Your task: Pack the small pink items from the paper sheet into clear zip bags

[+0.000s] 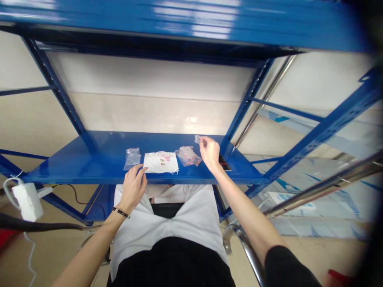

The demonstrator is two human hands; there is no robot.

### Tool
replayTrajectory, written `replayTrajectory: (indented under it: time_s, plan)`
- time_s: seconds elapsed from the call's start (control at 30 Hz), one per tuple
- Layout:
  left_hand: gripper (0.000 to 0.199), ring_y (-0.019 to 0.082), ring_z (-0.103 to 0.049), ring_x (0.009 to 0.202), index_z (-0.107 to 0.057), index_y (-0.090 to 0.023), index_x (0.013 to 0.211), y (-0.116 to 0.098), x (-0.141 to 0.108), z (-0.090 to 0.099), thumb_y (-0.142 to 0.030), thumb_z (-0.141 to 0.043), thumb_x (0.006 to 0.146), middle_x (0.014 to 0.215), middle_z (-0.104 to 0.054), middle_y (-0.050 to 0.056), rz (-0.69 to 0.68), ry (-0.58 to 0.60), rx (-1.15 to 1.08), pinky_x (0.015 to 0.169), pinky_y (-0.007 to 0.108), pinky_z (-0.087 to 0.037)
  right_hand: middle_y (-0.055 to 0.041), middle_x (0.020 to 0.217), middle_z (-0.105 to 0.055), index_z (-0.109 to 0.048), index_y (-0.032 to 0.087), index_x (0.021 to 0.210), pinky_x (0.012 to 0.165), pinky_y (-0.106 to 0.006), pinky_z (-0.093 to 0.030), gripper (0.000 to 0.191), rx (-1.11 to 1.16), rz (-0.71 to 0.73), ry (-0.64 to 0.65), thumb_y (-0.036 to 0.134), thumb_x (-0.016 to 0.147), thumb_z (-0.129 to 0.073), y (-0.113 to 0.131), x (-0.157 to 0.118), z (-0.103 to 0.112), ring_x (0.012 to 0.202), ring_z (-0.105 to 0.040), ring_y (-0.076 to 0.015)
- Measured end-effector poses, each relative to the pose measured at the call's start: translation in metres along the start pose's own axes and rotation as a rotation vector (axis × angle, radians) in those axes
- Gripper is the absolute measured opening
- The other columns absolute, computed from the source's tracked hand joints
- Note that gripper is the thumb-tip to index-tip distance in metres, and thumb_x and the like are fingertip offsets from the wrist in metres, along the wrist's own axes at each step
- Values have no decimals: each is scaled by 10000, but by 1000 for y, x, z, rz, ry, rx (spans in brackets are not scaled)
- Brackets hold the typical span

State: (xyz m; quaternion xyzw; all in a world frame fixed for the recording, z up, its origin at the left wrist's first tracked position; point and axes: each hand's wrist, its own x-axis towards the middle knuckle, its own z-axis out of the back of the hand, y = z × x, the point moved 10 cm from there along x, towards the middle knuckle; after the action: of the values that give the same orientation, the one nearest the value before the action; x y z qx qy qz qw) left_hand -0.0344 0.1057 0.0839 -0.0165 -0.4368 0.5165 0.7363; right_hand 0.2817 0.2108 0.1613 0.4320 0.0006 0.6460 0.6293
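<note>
The small clear bag (197, 138) is up and to the right of the white pouch (155, 165), above the back part of the blue shelf (104, 159). The person's right hand (210, 152) has its grip closed on it, the bag showing beyond the fingertips; whether anything is inside it is too small to tell.

Just to the right of the white pouch lies a clear packet (189, 156) holding small red and pink pieces. Farther right, a flat black item (224, 163) lies partly hidden by the right hand and wrist.

The white pouch itself lies flat near the front edge of the shelf, with small gold-coloured pieces (162, 162) and a pink patch on its face. At its lower left corner is the person's left hand (134, 187), its grip open, fingers loosely bent and nothing seen in it; whether a fingertip touches the pouch cannot be told. A dark beaded bracelet (121, 212) circles that wrist.

To the left of the pouch, just beyond the left fingers, lies a flat clear plastic bag (132, 157). Well apart to the left, past the shelf's end, hangs a white plug block (28, 201) with a white cable.
</note>
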Motion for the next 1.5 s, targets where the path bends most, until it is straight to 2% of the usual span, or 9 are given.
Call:
replayTrajectory:
  time_s: [0.07,0.2,0.37,0.7,0.9,0.97,1.1,1.33,1.5]
  plan:
    - [301,277,-559,1118,-639,-209,1163,-2,1,-2,-295,-453,943,1180,-624,121,76,5,-201,967,403,-394,-116,1005,-713,-654,158,1022,829,-328,-491,301,370,10,-30,364,943,-450,22,-23,10,946,-658,-240]
    - [358,205,-628,750,-679,-181,1088,-11,-9,-36,-437,-477,942,894,-688,88,306,195,-741,702,306,-468,-80,847,-721,-638,187,942,659,-305,-504,233,920,-201,426,398,848,-610,59,-118,-42,729,-659,-205]
    - [342,161,-557,588,-741,-155,879,-16,-35,-65,-471,-613,856,706,-669,64,428,388,-902,555,256,-434,-28,789,-697,-598,214,901,636,-279,-480,107,1022,-344,611,220,805,-550,60,-197,-84,711,-639,-178]
    - [227,163,-617,632,-768,-147,771,9,-46,-99,-365,-777,708,731,-712,83,502,691,-895,565,240,-473,12,686,-600,-578,219,871,657,-293,-464,140,916,-219,697,184,797,-464,52,-204,-124,651,-580,-166]
    - [223,166,-610,590,-752,-139,731,9,-52,-88,-353,-790,685,676,-693,81,534,613,-898,517,242,-466,-77,1099,-612,-617,240,1072,978,-436,-395,263,464,39,327,188,825,-540,57,-191,-64,1085,-526,-261]
    - [233,162,-606,584,-747,-136,739,7,-53,-85,-361,-786,692,680,-690,80,546,591,-921,507,237,-459,-85,1082,-605,-634,246,1021,997,-450,-376,188,412,85,285,213,855,-551,63,-191,-50,1093,-510,-273]
    - [246,164,-607,586,-742,-134,746,4,-47,-88,-373,-782,698,660,-678,78,518,585,-940,505,237,-450,-52,944,-642,-641,249,936,892,-393,-433,99,580,66,432,303,899,-567,67,-200,-68,947,-577,-238]
    - [247,159,-602,582,-721,-153,750,-1,-37,-103,-389,-774,701,701,-691,57,373,779,-846,541,249,-457,-25,769,-661,-629,199,853,655,-296,-471,245,915,-274,697,444,845,-634,46,-214,-133,693,-610,-171]
    - [207,191,-630,651,-738,-156,727,-14,-40,-93,-362,-742,741,717,-713,73,263,760,-775,622,276,-471,5,644,-625,-578,186,834,547,-251,-447,337,999,-380,818,514,818,-654,46,-227,-140,551,-574,-133]
